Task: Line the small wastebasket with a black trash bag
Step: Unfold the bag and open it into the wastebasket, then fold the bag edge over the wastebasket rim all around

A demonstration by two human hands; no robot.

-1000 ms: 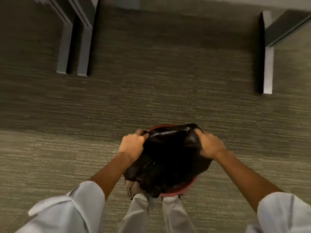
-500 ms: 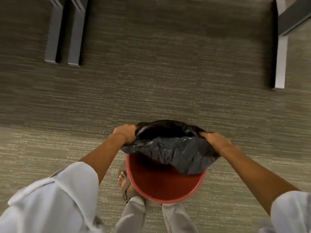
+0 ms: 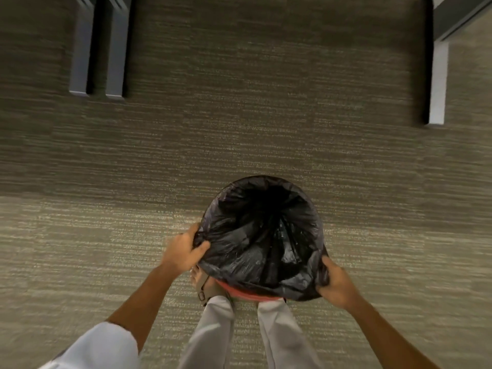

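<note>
A black trash bag point(image 3: 262, 235) is spread over the mouth of the small red wastebasket point(image 3: 249, 293), which stands on the carpet in front of my feet. The bag covers the far rim and both sides; only a strip of red rim shows at the near edge. My left hand point(image 3: 183, 250) pinches the bag's edge at the left side of the rim. My right hand point(image 3: 336, 284) grips the bag's edge at the near right side. The bag sags down into the basket in folds.
Grey-green carpet point(image 3: 239, 129) lies all around. Two grey furniture legs point(image 3: 98, 49) stand at the far left, and another leg point(image 3: 438, 83) at the far right. My own legs and a sandalled foot point(image 3: 203, 284) are just behind the basket.
The bag's mouth has been pulled out over the rim and now hides most of the red interior. Both hands moved nearer along the rim's sides.
</note>
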